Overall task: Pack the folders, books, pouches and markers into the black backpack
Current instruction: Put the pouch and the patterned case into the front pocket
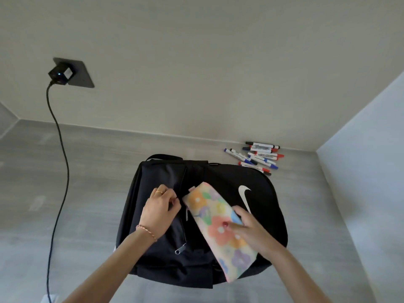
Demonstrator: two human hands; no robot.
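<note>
Two bare hands are at work over a black backpack (166,265) lying flat on the grey floor (83,193), a white swoosh logo (245,196) on the panel just beyond the right hand. A black cable (60,149) runs down from a charger plugged into the wall socket (63,73), well off to the far side of the left hand. Under the right hand (251,232) lies a floral zip pouch (218,228), slanting across the bag; thumb and fingers pinch its edge. The left hand (160,212), just beside the pouch's upper end, has its fingers curled, pinching the bag's fabric at the zipper opening. Past the right hand, near the wall, a loose heap of markers (256,157) lies on the floor, apart from the bag
</note>
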